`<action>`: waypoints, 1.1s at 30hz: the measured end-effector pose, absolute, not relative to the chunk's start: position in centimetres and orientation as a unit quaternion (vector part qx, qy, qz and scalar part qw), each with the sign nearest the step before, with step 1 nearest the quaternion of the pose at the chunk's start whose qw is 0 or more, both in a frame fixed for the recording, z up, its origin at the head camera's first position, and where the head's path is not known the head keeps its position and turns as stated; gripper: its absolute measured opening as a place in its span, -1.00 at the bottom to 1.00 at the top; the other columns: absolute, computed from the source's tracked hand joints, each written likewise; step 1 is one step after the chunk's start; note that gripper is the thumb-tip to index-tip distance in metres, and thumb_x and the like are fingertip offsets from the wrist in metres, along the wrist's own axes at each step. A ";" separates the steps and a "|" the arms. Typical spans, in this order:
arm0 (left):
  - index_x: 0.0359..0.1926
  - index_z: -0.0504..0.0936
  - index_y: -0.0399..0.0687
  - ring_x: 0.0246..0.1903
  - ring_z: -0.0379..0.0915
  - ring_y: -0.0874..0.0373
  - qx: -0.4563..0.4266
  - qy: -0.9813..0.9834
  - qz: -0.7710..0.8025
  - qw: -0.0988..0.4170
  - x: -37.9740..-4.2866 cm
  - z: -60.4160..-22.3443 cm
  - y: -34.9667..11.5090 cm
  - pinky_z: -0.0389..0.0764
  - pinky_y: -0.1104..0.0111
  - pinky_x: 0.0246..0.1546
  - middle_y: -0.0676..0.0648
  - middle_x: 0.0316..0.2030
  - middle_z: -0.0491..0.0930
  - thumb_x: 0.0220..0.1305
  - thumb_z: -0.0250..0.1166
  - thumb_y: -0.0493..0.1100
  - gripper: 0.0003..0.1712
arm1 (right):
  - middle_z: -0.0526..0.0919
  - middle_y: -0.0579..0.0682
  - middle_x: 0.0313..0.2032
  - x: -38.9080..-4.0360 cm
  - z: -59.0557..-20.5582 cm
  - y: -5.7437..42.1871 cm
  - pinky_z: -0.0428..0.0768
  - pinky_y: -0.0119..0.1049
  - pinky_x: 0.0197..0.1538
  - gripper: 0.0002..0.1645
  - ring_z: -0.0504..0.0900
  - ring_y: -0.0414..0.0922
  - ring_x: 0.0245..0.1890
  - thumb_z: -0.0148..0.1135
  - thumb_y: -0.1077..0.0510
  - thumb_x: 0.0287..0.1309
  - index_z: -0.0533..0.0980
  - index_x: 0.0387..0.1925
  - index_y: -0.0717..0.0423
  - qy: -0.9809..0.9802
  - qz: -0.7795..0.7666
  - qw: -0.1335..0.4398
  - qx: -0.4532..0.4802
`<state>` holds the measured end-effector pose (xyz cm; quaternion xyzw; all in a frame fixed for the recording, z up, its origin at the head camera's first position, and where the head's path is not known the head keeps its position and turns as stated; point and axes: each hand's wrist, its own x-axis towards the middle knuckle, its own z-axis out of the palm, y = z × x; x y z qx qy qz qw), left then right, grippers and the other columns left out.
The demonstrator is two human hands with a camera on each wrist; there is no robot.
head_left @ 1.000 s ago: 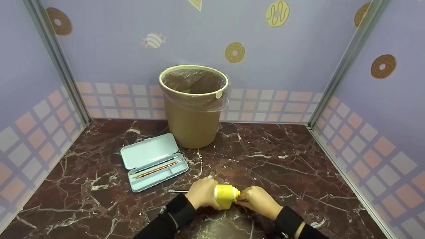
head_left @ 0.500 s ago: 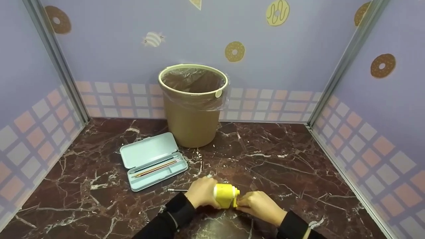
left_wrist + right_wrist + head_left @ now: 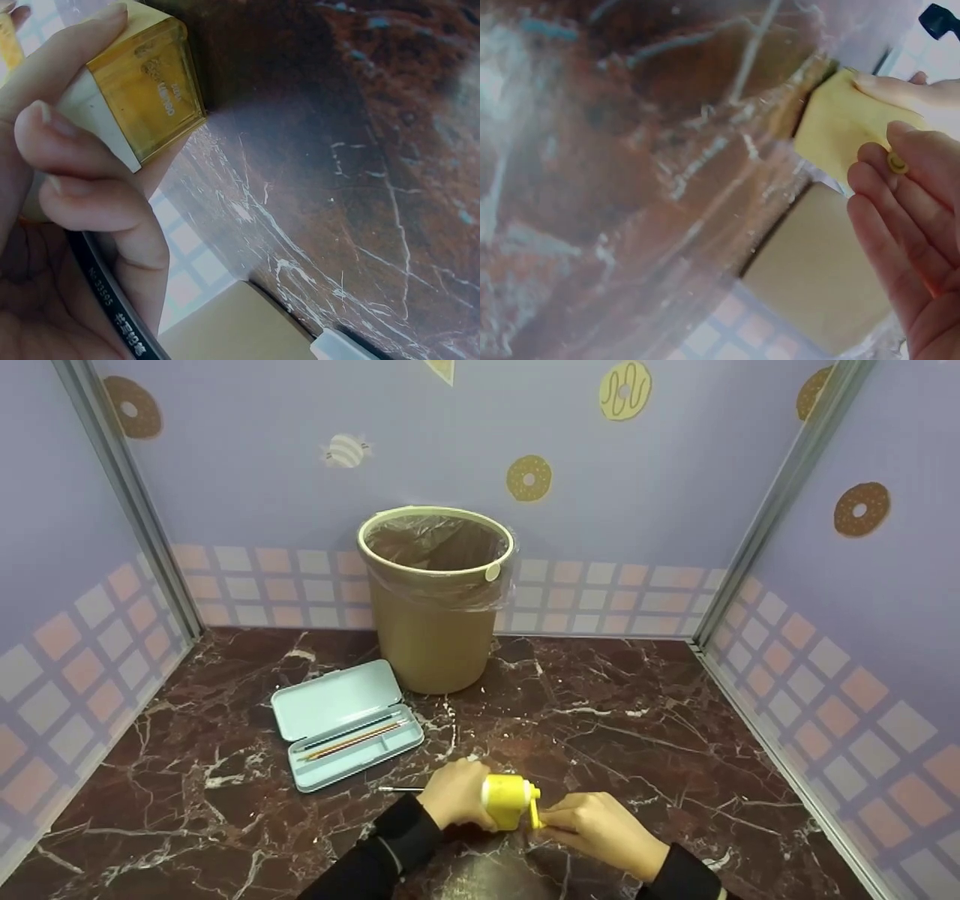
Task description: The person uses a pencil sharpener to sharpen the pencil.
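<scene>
My left hand (image 3: pixel 456 795) grips a yellow-and-white hand-crank pencil sharpener (image 3: pixel 505 801) low over the marbled table. A black pencil (image 3: pixel 112 300) with printed lettering runs through the same palm. Its far end sticks out to the left of the hand in the head view. See-through yellow plastic forms the sharpener's shavings box (image 3: pixel 154 90), with dark bits inside. My right hand (image 3: pixel 600 826) is at the sharpener's right side, thumb and forefinger pinching the knob (image 3: pixel 897 163) of the yellow crank (image 3: pixel 535 813). That crank points downward now.
An open light-blue pencil case (image 3: pixel 341 701) with several pencils lies to the left. Behind it stands a tan waste bin (image 3: pixel 435 637) with a clear plastic liner. Patterned walls (image 3: pixel 637 510) close off the back and both sides of the table (image 3: pixel 637 750).
My right hand has moved slightly right and down, and the crank has swung into plainer view, pointing downward. The left hand and sharpener have stayed nearly still.
</scene>
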<state>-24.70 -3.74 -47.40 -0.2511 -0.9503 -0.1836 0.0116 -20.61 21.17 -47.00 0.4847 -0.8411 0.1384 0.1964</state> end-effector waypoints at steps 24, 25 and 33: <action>-0.41 0.65 -0.09 -0.49 0.51 0.14 -0.250 -0.950 -0.185 0.006 -24.8 -47.6 -3.6 0.61 0.29 -0.45 -0.01 -0.48 0.66 -0.50 0.76 -0.02 -0.43 | 0.83 -0.10 -0.32 -23.8 -44.4 21.1 0.70 -0.39 -0.29 -0.76 0.76 -0.23 -0.36 0.53 0.19 0.04 0.77 -0.18 0.05 -0.859 0.092 0.249 0.438; -0.41 0.65 -0.09 -0.49 0.52 0.14 -0.250 -0.950 -0.185 0.006 -24.8 -47.6 -3.6 0.61 0.29 -0.45 -0.01 -0.48 0.66 -0.51 0.76 -0.02 -0.43 | 0.83 -0.10 -0.31 -24.0 -44.4 21.0 0.70 -0.38 -0.28 -0.76 0.76 -0.23 -0.35 0.53 0.19 0.05 0.77 -0.18 0.05 -0.862 0.092 0.247 0.434; -0.42 0.64 -0.08 -0.49 0.51 0.14 -0.250 -0.950 -0.186 0.006 -24.7 -47.4 -3.7 0.62 0.29 -0.44 -0.01 -0.47 0.67 -0.50 0.75 -0.03 -0.44 | 0.85 -0.08 -0.30 -25.6 -45.2 20.6 0.73 -0.35 -0.24 -0.75 0.79 -0.21 -0.35 0.52 0.14 0.05 0.78 -0.16 0.04 -0.871 0.110 0.246 0.411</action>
